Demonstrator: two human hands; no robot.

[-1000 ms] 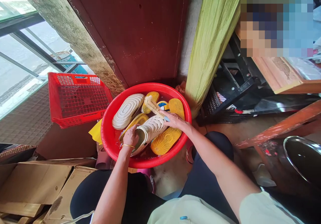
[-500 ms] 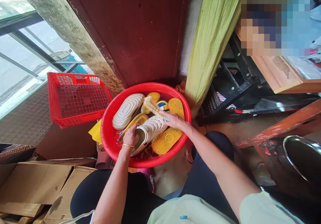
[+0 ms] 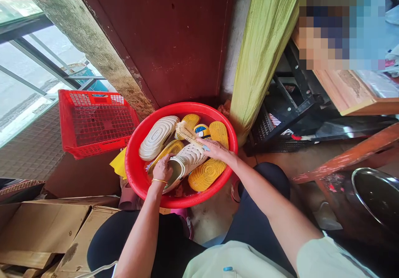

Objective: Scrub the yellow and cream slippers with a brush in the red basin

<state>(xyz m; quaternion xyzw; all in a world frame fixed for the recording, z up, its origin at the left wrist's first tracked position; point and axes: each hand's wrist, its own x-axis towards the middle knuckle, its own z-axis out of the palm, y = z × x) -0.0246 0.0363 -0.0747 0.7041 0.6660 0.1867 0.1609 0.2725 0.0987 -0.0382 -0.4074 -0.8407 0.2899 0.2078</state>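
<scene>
My left hand (image 3: 162, 169) grips the heel end of a white clog (image 3: 189, 157) with holes in its upper, tilted over a red basin (image 3: 132, 174). In my right hand (image 3: 215, 149) is a scrub brush (image 3: 186, 131) with pale bristles, held over the clog's toe end. Around the clog in the basin's water lie a second white clog (image 3: 158, 138), sole up, and several yellow slippers, among them a yellow slipper (image 3: 207, 174) at the right, sole up. A blue and yellow slipper strap (image 3: 202, 131) shows behind the brush.
A red plastic crate (image 3: 96, 122) stands left of the basin. Cardboard boxes (image 3: 46, 228) lie at the lower left. A green curtain (image 3: 262, 53) hangs behind on the right, beside a black metal frame (image 3: 293, 99). A metal pot (image 3: 377, 195) is at far right.
The brush in my right hand has shifted slightly left along the white clog's toe end. My left hand and the clog stay nearly in place.
</scene>
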